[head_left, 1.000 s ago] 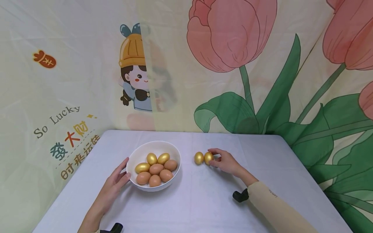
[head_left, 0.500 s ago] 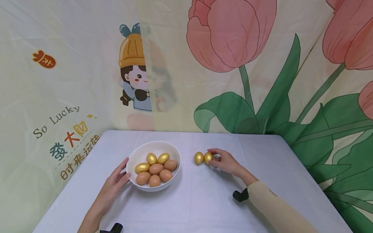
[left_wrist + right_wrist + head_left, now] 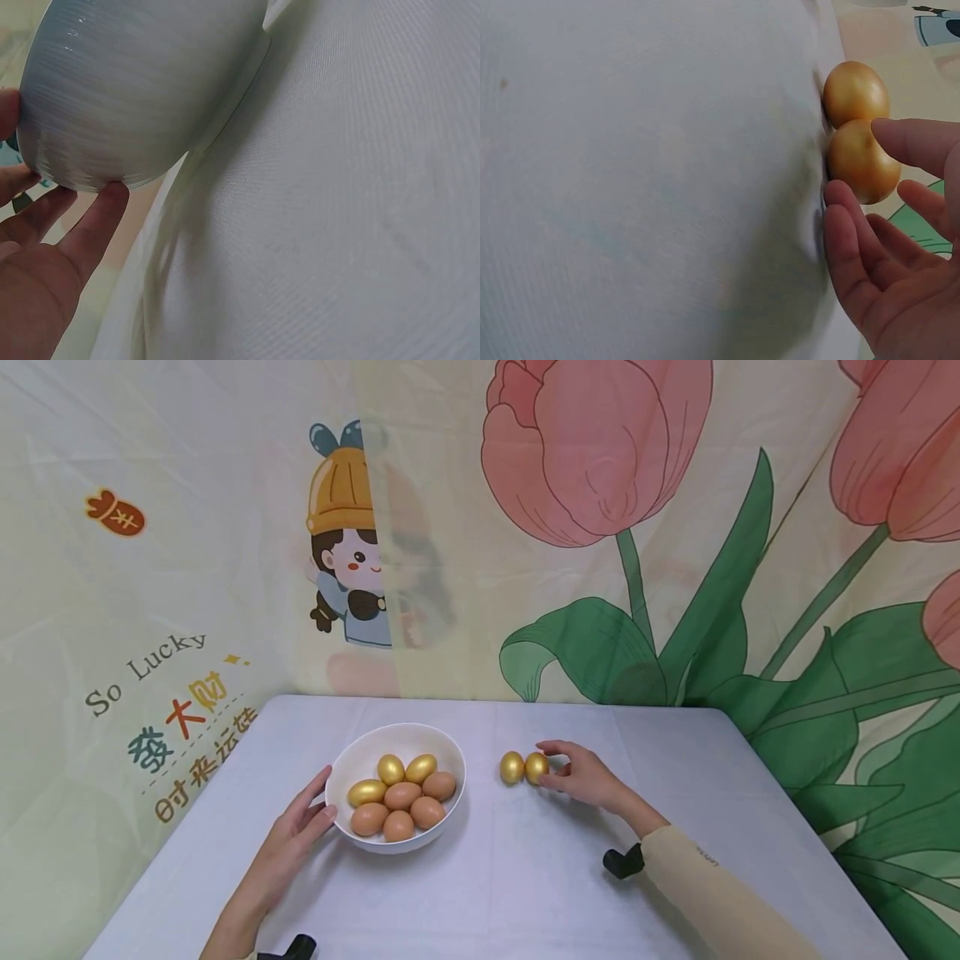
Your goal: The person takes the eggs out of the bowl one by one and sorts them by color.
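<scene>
A white bowl (image 3: 397,847) holds several brown and golden eggs. My left hand (image 3: 288,839) rests against the bowl's left side, with fairly straight fingers touching the outer wall, as the left wrist view also shows. Two golden eggs stand side by side on the table, right of the bowl. Around the right golden egg (image 3: 536,768), my right hand (image 3: 588,781) has its thumb on one side and fingers on the other. The left golden egg (image 3: 512,767) touches its neighbour in the right wrist view, and no finger lies on it.
A white cloth covers the table (image 3: 525,885). Behind it hangs a backdrop (image 3: 450,610) printed with tulips, a cartoon figure and lettering. Black wrist mounts (image 3: 622,862) show below the hands.
My right hand and sleeve have shifted very slightly to the right. Both golden eggs, the bowl and the left hand stay where they were.
</scene>
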